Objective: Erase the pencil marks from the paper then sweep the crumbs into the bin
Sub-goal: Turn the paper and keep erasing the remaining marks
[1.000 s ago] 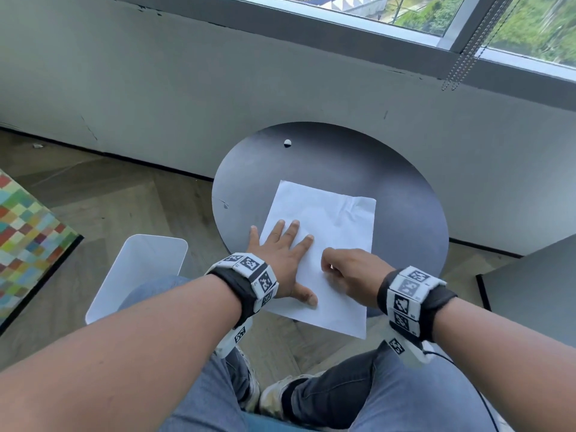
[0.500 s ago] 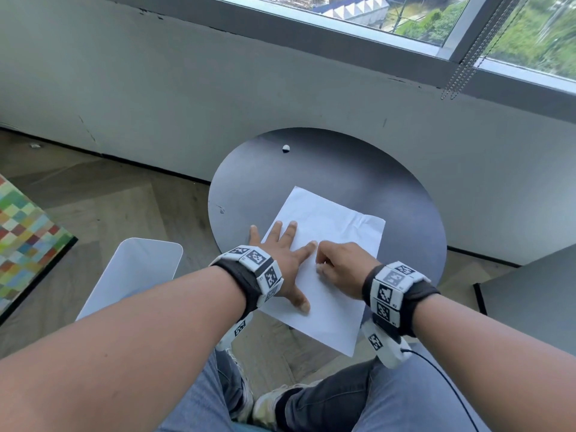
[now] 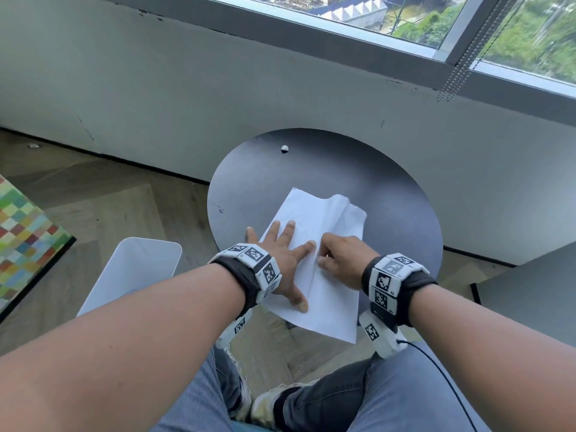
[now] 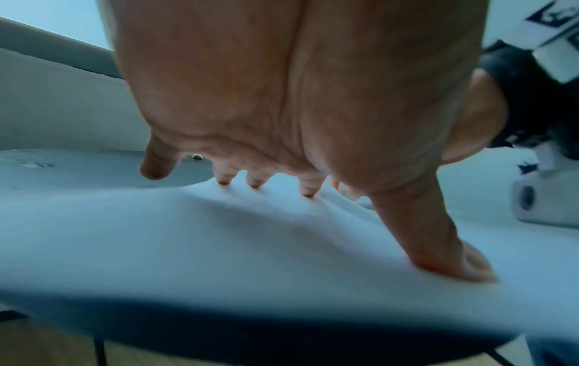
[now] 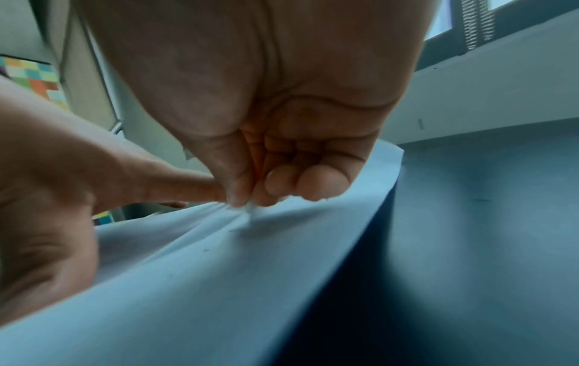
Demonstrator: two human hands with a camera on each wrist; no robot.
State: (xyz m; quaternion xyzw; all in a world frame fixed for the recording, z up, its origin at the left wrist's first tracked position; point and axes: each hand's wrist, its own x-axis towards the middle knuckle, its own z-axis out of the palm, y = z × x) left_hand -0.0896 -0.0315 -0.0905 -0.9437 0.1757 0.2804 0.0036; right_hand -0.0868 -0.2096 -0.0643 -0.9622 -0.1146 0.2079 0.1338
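Observation:
A white sheet of paper (image 3: pixel 324 219) lies on the round dark table (image 3: pixel 389 188), and its near corner hangs over the edge. My left hand (image 3: pixel 282 254) presses flat on the sheet's left side with fingers spread (image 4: pixel 308 190). My right hand (image 3: pixel 339 260) is curled beside the left forefinger. Its thumb and fingertips (image 5: pixel 260 193) pinch a small white eraser piece (image 5: pixel 250 206), mostly hidden, against the paper (image 5: pixel 219 272). The sheet wrinkles there and its far edge buckles upward. No pencil marks show clearly.
A white bin (image 3: pixel 134 275) stands on the wood floor left of the table, near my left knee. A small white ball (image 3: pixel 284 148) sits at the table's far side. A grey wall and window lie behind, a grey panel (image 3: pixel 530 294) at right.
The paper has turned and bunched, and its far edge now buckles up. My right hand has pushed forward and left towards the left forefinger. The left hand still presses the sheet.

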